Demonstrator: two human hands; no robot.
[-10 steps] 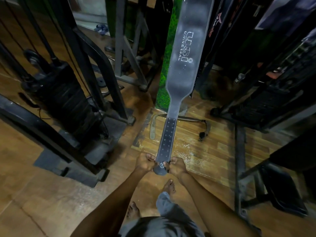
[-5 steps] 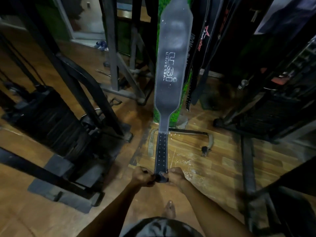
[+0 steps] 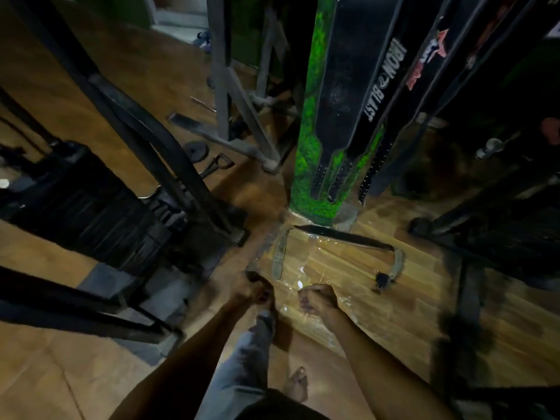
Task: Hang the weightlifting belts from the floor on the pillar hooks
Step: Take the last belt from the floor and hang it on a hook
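Observation:
Several dark weightlifting belts (image 3: 348,86) hang down the green pillar (image 3: 312,140), one lettered IRON BLAST (image 3: 385,80). Their punched tongues end just above the floor. Another belt (image 3: 342,237) lies curved on the wooden floor at the pillar's foot, its buckle (image 3: 382,278) at the right end. My left hand (image 3: 254,291) and my right hand (image 3: 318,298) are low in front of me, both curled into fists, a short gap between them. No belt runs between them. The view is motion-blurred.
A black weight-stack machine (image 3: 91,207) with slanted frame bars fills the left. A grey steel frame (image 3: 224,101) stands behind it. More dark equipment (image 3: 500,231) crowds the right. My leg and bare foot (image 3: 297,384) are below my hands.
The grey belt whose tip both hands pinched is out of my hands now. My head has dipped and moved nearer the pillar, and my hands have drawn apart.

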